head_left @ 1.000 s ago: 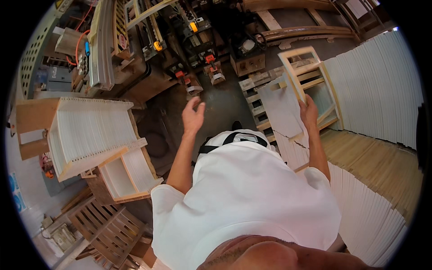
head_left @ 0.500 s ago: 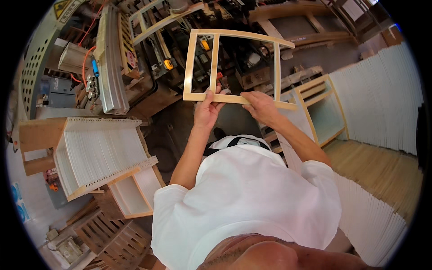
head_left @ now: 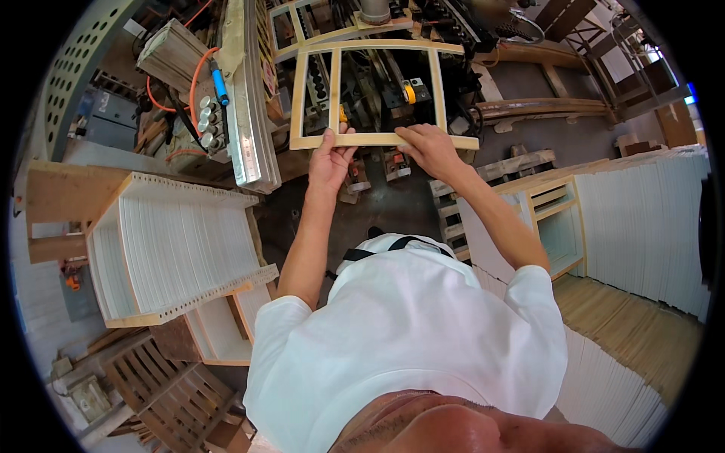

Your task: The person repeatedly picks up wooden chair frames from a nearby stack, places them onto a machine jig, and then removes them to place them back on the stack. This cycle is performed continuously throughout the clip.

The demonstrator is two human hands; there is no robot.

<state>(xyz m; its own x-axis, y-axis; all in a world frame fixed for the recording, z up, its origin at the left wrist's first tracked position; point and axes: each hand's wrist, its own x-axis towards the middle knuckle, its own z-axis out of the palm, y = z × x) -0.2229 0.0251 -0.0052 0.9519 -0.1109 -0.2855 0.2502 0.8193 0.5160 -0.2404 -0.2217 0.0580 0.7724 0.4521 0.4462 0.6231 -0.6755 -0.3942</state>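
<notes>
A pale wooden frame (head_left: 375, 140) with crosspieces between two long rails is held out in front of me, over a dark machine (head_left: 389, 75). My left hand (head_left: 330, 164) pinches its near rail left of the middle, with the thumb on top and fingers beneath. Right of the middle, my right hand (head_left: 436, 155) grips the same rail, fingers laid over it and the thumb hidden. The frame's ends stick out past both hands. A second wooden frame (head_left: 343, 34) lies farther back on the machine, partly behind the held one.
A metal-edged beam (head_left: 249, 113) and a blue-handled orange air hose (head_left: 219, 87) are to the left. Stacks of white-edged frames (head_left: 189, 238) stand at left, with more stacks (head_left: 642, 226) at right. A wooden pallet (head_left: 517, 166) lies on the floor ahead right.
Both hands have carried the frame forward and a little left, farther over the machine. The view has shifted with my body, bringing the machine and the second frame closer.
</notes>
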